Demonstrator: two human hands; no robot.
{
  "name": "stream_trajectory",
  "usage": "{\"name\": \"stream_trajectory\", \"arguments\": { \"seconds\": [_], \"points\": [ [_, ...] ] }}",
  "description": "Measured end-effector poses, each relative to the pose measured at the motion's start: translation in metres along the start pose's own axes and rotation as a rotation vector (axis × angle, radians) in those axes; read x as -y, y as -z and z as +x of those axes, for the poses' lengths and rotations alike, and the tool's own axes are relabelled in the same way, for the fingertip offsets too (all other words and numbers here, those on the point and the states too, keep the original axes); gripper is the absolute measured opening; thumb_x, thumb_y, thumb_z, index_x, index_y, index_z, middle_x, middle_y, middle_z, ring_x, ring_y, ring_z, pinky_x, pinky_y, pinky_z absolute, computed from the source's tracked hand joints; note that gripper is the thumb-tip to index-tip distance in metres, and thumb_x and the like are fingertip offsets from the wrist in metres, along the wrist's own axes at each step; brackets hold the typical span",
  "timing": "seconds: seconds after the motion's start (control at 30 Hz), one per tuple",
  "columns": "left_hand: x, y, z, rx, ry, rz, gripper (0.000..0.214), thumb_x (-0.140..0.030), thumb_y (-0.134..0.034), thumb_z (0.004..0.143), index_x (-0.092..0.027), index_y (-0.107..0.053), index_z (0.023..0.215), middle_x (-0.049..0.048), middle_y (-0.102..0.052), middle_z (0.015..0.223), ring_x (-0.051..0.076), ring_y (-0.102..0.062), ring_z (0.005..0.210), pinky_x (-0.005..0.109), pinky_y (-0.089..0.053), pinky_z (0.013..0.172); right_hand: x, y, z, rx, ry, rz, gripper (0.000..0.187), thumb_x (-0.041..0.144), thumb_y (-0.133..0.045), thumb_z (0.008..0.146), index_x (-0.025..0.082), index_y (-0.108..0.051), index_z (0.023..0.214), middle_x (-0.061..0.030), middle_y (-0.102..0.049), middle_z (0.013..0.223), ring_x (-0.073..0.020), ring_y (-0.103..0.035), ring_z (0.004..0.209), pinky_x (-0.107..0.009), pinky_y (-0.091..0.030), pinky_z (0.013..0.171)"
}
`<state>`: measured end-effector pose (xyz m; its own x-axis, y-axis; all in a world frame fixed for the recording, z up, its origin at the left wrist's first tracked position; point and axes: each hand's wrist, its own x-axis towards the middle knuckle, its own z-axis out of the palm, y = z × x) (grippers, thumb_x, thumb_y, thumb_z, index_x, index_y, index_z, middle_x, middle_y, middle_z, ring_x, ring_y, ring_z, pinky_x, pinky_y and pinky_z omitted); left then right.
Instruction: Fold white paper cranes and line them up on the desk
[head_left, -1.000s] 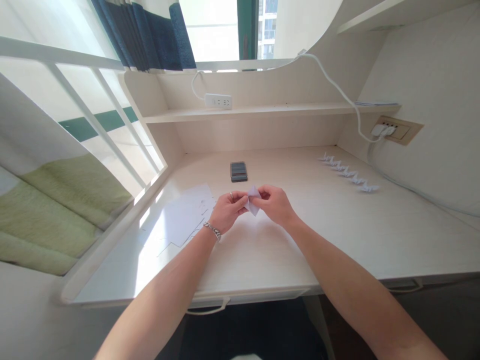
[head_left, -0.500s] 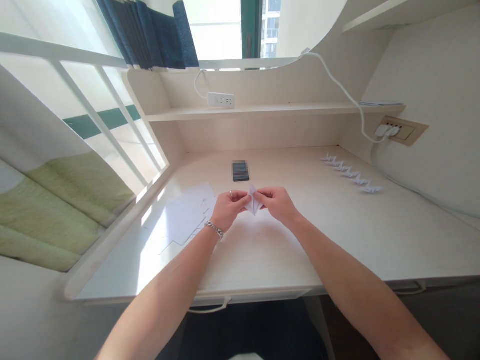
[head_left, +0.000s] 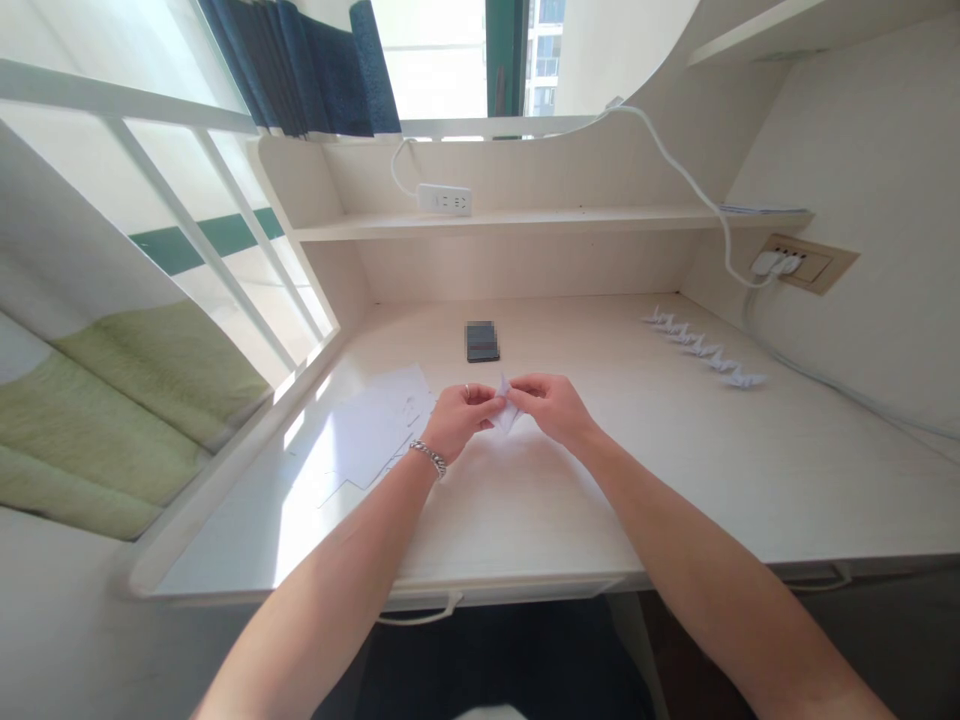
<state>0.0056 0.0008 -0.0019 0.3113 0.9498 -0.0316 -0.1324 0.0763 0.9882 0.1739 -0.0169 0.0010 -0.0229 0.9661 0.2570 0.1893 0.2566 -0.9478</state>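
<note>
A small piece of folded white paper [head_left: 507,417] is held between my two hands above the middle of the desk. My left hand [head_left: 459,418], with a ring and a chain bracelet, pinches its left side between thumb and fingers. From the other side my right hand [head_left: 553,405] grips the paper with thumb and index finger. The fingertips partly cover the folds. Just beyond the hands lies a dark phone [head_left: 481,342], its screen blurred. Several folded paper cranes [head_left: 703,347] stand in a slanting row at the back right.
White paper sheets [head_left: 379,420] lie left of my hands, partly in sunlight. On the shelf [head_left: 525,222] behind sits a power strip [head_left: 444,200]. A white cable [head_left: 694,185] runs down to the wall socket [head_left: 806,262] at right. Railings [head_left: 225,190] border the left side.
The folded paper has changed shape and angle slightly between my fingers. My left thumb has shifted a little to the right across it. The cranes and phone lie as before.
</note>
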Motion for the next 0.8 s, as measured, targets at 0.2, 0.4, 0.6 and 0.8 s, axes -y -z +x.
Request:
{"name": "stream_trajectory", "arguments": {
  "seconds": [0.2,0.4,0.6,0.8],
  "points": [
    [0.001,0.005,-0.001,0.130,0.107,0.144,0.026,-0.030,-0.084,0.060,-0.012,-0.070,0.074,0.0049,-0.066,0.071,0.013,-0.060,0.065,0.029,-0.048,0.065,0.005,0.004,0.000,0.039,-0.071,0.193,0.032,0.019,-0.071,0.062,0.015,-0.071,0.094,-0.0079,-0.074,0.087,-0.0205,-0.068,0.082,-0.032,-0.053,0.072],
    [0.002,0.007,-0.001,0.152,0.142,0.190,0.022,-0.028,-0.083,0.059,-0.013,-0.071,0.070,0.0063,-0.066,0.068,0.014,-0.060,0.065,0.031,-0.048,0.064,0.009,0.005,-0.001,0.009,-0.127,0.195,0.023,0.016,-0.072,0.058,0.015,-0.071,0.081,-0.0071,-0.075,0.078,-0.0195,-0.068,0.075,-0.031,-0.052,0.069],
    [0.002,0.009,-0.001,0.172,0.133,0.227,0.017,-0.026,-0.081,0.061,-0.013,-0.072,0.068,0.0067,-0.066,0.066,0.015,-0.059,0.062,0.030,-0.047,0.059,0.011,0.006,0.001,-0.053,-0.172,0.216,0.016,0.022,-0.070,0.065,0.016,-0.071,0.080,-0.0076,-0.075,0.080,-0.0182,-0.068,0.074,-0.030,-0.054,0.066],
    [0.002,0.007,-0.001,0.127,0.129,0.252,0.016,-0.026,-0.080,0.063,-0.013,-0.072,0.069,0.0060,-0.065,0.066,0.013,-0.057,0.060,0.029,-0.046,0.060,0.004,0.007,0.000,0.097,-0.057,0.081,0.032,0.030,-0.077,0.065,0.016,-0.071,0.094,-0.0057,-0.073,0.077,-0.0177,-0.067,0.071,-0.030,-0.053,0.066]
  ]
}}
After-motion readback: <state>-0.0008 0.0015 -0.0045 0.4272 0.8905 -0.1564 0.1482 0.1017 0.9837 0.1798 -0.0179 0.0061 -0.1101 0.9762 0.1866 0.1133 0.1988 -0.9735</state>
